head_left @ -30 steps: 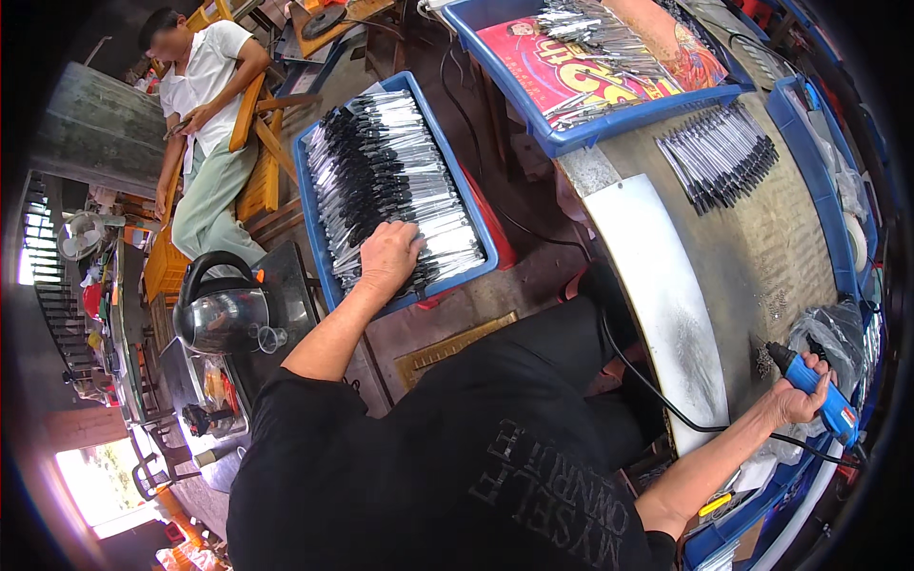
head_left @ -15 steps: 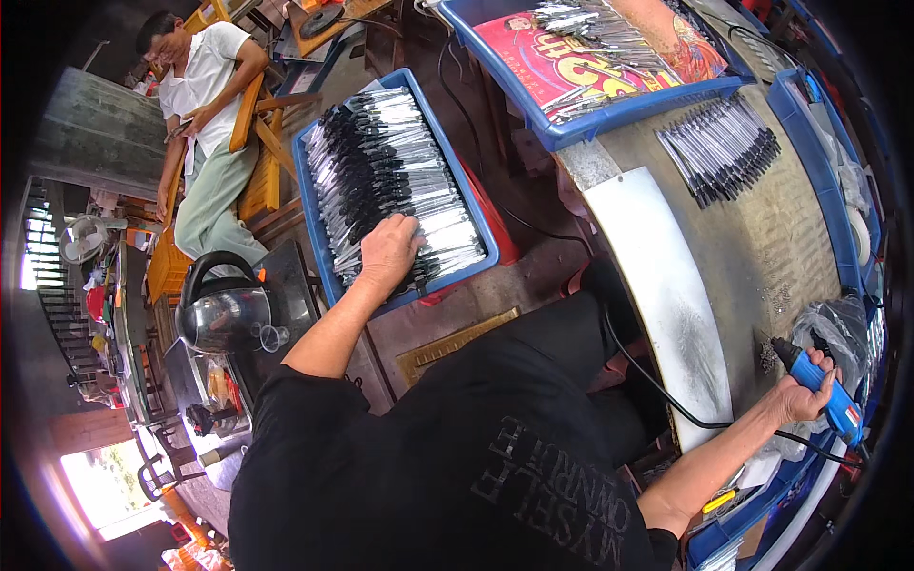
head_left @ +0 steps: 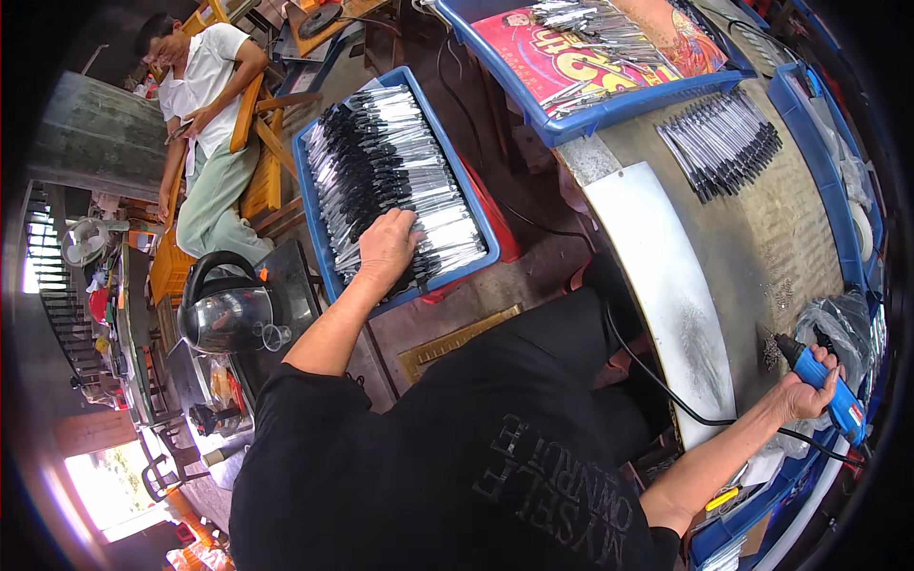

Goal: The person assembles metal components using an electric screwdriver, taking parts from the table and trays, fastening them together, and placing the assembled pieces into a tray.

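My left hand rests on the near part of a blue tray packed with black and silver pens. Its fingers are bent down around some of the pens, and the fingertips are partly hidden. Far to the right, my right hand is wrapped round a blue corded electric screwdriver. The tool's black nose points up and left, toward a small heap of tiny metal pieces on the workbench.
A row of pens lies on the bench, below another blue tray holding pens on a printed sheet. A white curved board lines the bench's near edge. A kettle stands left; beyond it a person sits. Black cable crosses my lap.
My left hand has shifted very slightly toward me over the pens. My right hand and the electric screwdriver have moved slightly to the right.
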`<move>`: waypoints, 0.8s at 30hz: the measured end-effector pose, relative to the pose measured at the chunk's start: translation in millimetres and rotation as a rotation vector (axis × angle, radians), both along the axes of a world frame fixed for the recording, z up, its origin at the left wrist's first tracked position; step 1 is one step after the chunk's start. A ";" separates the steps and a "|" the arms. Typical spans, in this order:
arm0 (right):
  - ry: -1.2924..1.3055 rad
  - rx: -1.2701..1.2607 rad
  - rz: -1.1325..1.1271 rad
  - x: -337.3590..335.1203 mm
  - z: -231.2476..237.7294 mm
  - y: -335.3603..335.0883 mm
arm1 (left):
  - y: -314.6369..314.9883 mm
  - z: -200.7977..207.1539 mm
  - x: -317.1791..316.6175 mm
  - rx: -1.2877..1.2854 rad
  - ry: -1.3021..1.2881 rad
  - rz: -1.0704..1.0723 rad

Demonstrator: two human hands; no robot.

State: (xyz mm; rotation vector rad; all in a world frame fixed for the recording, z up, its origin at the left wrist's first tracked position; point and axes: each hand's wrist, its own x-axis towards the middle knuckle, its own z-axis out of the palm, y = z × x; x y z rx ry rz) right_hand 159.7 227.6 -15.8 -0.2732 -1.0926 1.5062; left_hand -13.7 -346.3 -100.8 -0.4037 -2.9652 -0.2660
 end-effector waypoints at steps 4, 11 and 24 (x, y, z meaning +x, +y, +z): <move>-0.005 0.004 -0.004 -0.5 -1.1 0.7 | -2.5 2.5 0.9 -0.003 -0.018 0.002; 0.018 0.025 0.008 6.9 1.8 1.4 | 11.8 11.5 -3.0 0.055 0.060 -0.127; 0.018 0.047 -0.079 -17.3 23.4 -55.3 | 222.4 89.5 -62.2 0.563 0.209 -0.899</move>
